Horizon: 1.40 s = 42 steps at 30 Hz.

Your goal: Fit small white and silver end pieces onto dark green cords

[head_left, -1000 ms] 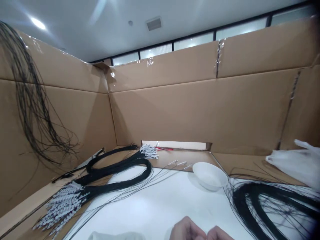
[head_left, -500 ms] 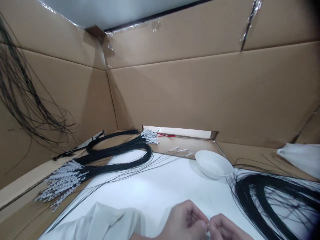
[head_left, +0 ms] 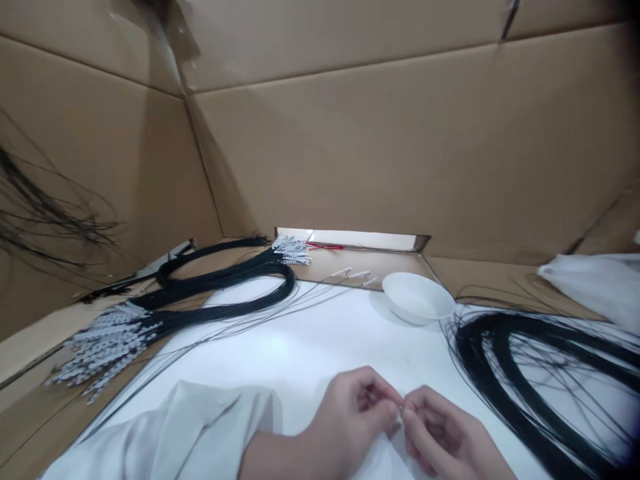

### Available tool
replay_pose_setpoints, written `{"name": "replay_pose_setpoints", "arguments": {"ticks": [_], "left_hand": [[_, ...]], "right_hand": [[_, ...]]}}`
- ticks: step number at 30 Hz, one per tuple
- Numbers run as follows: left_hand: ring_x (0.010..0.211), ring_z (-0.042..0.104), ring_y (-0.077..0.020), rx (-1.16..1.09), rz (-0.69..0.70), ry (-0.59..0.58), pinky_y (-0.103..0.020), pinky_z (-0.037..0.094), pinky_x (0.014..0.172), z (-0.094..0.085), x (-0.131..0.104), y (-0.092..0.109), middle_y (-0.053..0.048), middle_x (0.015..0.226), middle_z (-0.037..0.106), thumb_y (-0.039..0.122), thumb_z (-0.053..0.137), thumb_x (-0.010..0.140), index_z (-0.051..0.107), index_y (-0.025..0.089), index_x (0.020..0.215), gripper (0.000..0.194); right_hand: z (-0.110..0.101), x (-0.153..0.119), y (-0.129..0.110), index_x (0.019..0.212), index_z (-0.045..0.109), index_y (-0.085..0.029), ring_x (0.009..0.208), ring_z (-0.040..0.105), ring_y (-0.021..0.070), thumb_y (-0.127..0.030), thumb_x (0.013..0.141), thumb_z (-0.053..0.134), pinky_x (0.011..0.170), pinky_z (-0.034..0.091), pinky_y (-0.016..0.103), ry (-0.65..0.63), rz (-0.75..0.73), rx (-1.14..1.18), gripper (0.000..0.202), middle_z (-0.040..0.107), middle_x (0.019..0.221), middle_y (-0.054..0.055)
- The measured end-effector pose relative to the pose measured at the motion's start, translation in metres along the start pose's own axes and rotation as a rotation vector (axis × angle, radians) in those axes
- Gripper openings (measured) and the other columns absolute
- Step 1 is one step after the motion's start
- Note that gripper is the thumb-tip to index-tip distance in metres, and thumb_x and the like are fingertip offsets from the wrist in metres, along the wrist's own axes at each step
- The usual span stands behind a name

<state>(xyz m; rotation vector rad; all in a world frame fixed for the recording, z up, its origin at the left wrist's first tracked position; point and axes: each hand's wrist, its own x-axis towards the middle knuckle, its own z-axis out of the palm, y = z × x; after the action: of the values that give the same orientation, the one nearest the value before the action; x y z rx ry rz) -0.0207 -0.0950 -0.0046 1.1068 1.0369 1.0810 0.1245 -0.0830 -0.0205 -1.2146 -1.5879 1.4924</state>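
Observation:
At the front of the white work surface point(head_left: 280, 353), my left hand point(head_left: 350, 417) pinches with thumb and forefinger. My right hand point(head_left: 443, 427) pinches right beside it, and the fingertips of both meet. Something tiny and pale sits between them, too small and covered to name. A white bowl point(head_left: 419, 298) stands beyond the hands; whatever is inside it cannot be made out. Three black cords with white spiral ends point(head_left: 358, 274) lie to the left of the bowl.
Bundles of black cords with white ends point(head_left: 113, 343) curve along the left. More looped black cords point(head_left: 493, 360) lie at right, near a white plastic bag point(head_left: 590, 283). Cardboard walls point(head_left: 350, 160) enclose the surface. Loose dark strands point(head_left: 47, 213) hang at far left.
The camera has tilted down, so everything sits higher in view and more of both hands shows. The fingertips remain pinched together at the same spot.

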Motion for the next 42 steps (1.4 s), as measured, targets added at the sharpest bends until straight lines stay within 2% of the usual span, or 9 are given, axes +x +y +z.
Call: {"name": "replay_pose_setpoints", "arguments": {"ticks": [5,12,24,31,36,42], "left_hand": [[0.065,0.053,-0.0117,0.003,0.026,0.013,-0.024,0.042,0.064,-0.002,0.002,0.004,-0.002,0.069,0.057,0.016,0.056,0.074,0.058,0.012,0.079,0.007],[0.065,0.052,-0.01,0.063,-0.047,0.011,-0.021,0.04,0.064,-0.002,0.002,0.009,0.001,0.067,0.057,0.016,0.054,0.078,0.058,0.014,0.076,0.005],[0.071,0.055,-0.0117,0.131,-0.119,0.027,-0.02,0.04,0.066,-0.004,0.001,0.009,-0.002,0.077,0.064,0.026,0.057,0.078,0.061,0.017,0.082,0.01],[0.07,0.053,-0.0115,0.14,-0.142,0.012,-0.02,0.039,0.064,-0.005,0.0,0.009,-0.001,0.074,0.063,0.026,0.056,0.078,0.062,0.017,0.081,0.01],[0.065,0.052,-0.0096,0.13,-0.157,-0.01,-0.02,0.038,0.062,-0.004,0.0,0.01,0.002,0.066,0.059,0.024,0.056,0.079,0.062,0.017,0.081,0.01],[0.065,0.052,-0.0098,0.149,-0.16,-0.024,-0.021,0.037,0.062,-0.003,0.001,0.012,0.001,0.067,0.06,0.025,0.055,0.079,0.062,0.017,0.079,0.011]], "right_hand": [[0.003,0.001,-0.013,0.07,0.048,-0.016,0.047,0.04,0.0072,-0.036,0.081,0.05,0.045,0.032,0.019,0.033,-0.082,0.021,0.024,0.048,0.056,-0.002],[0.001,0.002,-0.021,0.071,0.051,-0.014,0.055,0.05,0.0086,-0.025,0.081,0.049,0.05,0.037,0.019,0.052,-0.126,0.025,0.015,0.059,0.064,0.002],[0.002,0.002,-0.016,0.07,0.052,-0.015,0.056,0.051,0.0091,-0.022,0.08,0.049,0.052,0.038,0.021,0.068,-0.105,-0.017,0.012,0.057,0.063,0.0],[0.001,0.002,-0.017,0.07,0.052,-0.015,0.056,0.049,0.0085,-0.02,0.079,0.049,0.053,0.038,0.021,0.056,-0.127,-0.028,0.01,0.058,0.062,-0.001],[-0.001,0.004,-0.016,0.071,0.052,-0.015,0.053,0.049,0.0083,-0.019,0.078,0.049,0.05,0.037,0.02,0.045,-0.063,0.004,0.009,0.058,0.06,0.0],[-0.001,0.004,-0.014,0.07,0.052,-0.015,0.053,0.049,0.0086,-0.02,0.077,0.049,0.051,0.037,0.021,0.049,-0.05,-0.004,0.009,0.057,0.059,0.0]]}}
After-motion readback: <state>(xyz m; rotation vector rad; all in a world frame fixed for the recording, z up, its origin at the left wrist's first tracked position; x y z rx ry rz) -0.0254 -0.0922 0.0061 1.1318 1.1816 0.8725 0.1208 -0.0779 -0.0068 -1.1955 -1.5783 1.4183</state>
